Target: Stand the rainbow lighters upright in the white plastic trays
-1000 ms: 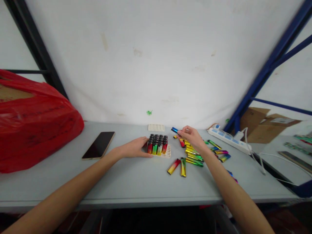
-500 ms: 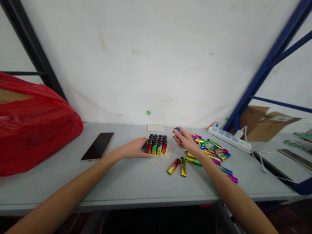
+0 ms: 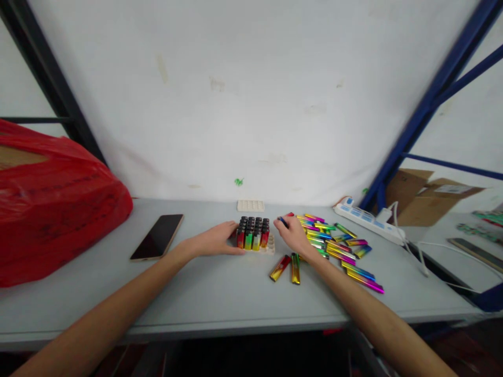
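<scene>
Black-topped lighters (image 3: 253, 233) stood upright in a pale tray (image 3: 271, 246), packed in rows with four across the front: red, green, yellowish and red. Most of the tray looked filled; what was left seemed to be the exposed pockets along its three-o'clock side, taking the wall as twelve.

The left hand (image 3: 220, 238) lay at nine o'clock against the block, open and curved, with its thumb by the near corner. At three o'clock, just beside the tray, the right hand (image 3: 293, 235) was closed, pinching a dark blue lighter (image 3: 283, 222) not yet in a pocket.

A loose heap of shiny multicoloured lighters (image 3: 340, 252) spread from three toward four o'clock, so many pieces remained unplaced, probably more than those few pockets could take. Two more, a red-yellow lighter (image 3: 280, 268) and a green-gold lighter (image 3: 295, 269), lay flat toward five and four.

At twelve, near the wall (image 3: 275, 104), sat a second pale tray (image 3: 250, 205), with no lighters visible in it. Farther out were a phone (image 3: 157, 237) at nine, a red plastic bag (image 3: 66, 209) beyond it, and a white power strip (image 3: 367, 224) between two and three, with a cardboard box (image 3: 426, 201) past that.
</scene>
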`<action>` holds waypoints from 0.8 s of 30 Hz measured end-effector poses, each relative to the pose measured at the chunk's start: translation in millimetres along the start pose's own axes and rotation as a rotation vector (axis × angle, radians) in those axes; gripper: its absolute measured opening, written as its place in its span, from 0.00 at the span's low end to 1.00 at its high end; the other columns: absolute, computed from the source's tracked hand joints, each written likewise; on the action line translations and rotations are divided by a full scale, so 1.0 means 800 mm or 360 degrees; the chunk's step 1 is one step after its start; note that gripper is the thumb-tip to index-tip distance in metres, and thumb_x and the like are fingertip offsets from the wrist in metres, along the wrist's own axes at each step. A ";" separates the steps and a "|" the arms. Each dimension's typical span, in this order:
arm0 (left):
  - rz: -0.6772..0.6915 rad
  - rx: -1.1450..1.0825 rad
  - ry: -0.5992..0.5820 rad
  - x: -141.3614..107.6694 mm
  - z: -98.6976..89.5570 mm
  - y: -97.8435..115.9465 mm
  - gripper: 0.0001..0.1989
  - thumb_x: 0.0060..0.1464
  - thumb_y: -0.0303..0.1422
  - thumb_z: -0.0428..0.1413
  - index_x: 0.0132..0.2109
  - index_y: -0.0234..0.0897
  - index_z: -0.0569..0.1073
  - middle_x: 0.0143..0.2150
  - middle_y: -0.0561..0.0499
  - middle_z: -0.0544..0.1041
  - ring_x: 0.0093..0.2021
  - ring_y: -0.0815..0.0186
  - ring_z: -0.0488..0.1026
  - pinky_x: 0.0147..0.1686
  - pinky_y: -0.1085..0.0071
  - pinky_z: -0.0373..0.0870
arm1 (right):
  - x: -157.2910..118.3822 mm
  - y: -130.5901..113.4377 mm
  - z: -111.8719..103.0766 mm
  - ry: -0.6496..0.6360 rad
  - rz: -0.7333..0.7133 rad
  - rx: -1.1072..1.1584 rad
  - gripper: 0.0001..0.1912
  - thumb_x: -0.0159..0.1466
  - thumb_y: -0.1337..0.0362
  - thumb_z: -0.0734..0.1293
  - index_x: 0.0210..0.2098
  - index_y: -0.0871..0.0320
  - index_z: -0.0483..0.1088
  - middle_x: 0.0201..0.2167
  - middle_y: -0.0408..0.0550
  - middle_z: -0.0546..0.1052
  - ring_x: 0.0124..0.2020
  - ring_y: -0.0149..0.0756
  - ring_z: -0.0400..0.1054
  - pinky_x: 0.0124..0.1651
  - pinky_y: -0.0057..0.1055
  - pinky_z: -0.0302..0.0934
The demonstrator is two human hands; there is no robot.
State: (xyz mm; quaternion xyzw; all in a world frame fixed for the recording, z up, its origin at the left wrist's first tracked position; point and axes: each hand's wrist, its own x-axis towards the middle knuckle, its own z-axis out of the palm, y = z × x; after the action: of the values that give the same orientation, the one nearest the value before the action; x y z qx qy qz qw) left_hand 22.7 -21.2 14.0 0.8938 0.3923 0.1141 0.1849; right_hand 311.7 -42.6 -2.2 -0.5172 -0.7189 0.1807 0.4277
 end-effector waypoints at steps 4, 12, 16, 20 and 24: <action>0.0001 0.0005 0.0001 0.000 0.000 0.000 0.35 0.54 0.59 0.67 0.57 0.39 0.75 0.58 0.40 0.82 0.55 0.45 0.79 0.59 0.55 0.75 | 0.000 -0.003 -0.001 -0.0018 -0.0053 -0.0021 0.26 0.70 0.45 0.59 0.21 0.51 0.56 0.18 0.39 0.61 0.23 0.33 0.58 0.31 0.33 0.51; -0.0006 -0.0053 0.0001 -0.001 0.000 -0.002 0.36 0.54 0.60 0.67 0.58 0.39 0.75 0.57 0.40 0.82 0.56 0.44 0.79 0.60 0.54 0.75 | -0.009 -0.032 -0.035 -0.0261 -0.0291 -0.0091 0.24 0.79 0.43 0.56 0.34 0.52 0.64 0.26 0.41 0.71 0.29 0.37 0.65 0.36 0.33 0.54; -0.0006 -0.0059 -0.0013 0.000 0.001 -0.003 0.36 0.53 0.59 0.67 0.58 0.38 0.75 0.58 0.39 0.82 0.57 0.43 0.79 0.61 0.54 0.74 | -0.012 -0.040 -0.050 -0.0400 -0.0535 -0.0353 0.25 0.81 0.44 0.56 0.35 0.53 0.68 0.33 0.47 0.75 0.35 0.39 0.67 0.43 0.35 0.58; 0.0027 -0.0041 0.0019 0.001 0.002 -0.004 0.35 0.54 0.59 0.68 0.58 0.39 0.76 0.58 0.39 0.82 0.56 0.44 0.79 0.61 0.54 0.74 | -0.012 -0.034 -0.047 -0.0536 -0.0660 -0.0501 0.26 0.81 0.45 0.58 0.32 0.54 0.69 0.31 0.47 0.73 0.33 0.38 0.64 0.40 0.34 0.54; 0.0043 -0.0053 0.0029 0.000 0.002 -0.003 0.34 0.54 0.58 0.68 0.57 0.39 0.76 0.57 0.39 0.82 0.56 0.43 0.80 0.59 0.54 0.75 | -0.011 -0.026 -0.038 -0.0565 -0.0590 -0.0460 0.27 0.81 0.46 0.60 0.29 0.54 0.66 0.24 0.43 0.69 0.25 0.34 0.58 0.34 0.34 0.47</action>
State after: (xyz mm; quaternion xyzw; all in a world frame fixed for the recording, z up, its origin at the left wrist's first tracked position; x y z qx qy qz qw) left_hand 21.8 -19.8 11.5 0.8947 0.3800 0.1312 0.1945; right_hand 324.7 -64.5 25.9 -0.3929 -0.8831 0.0829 0.2427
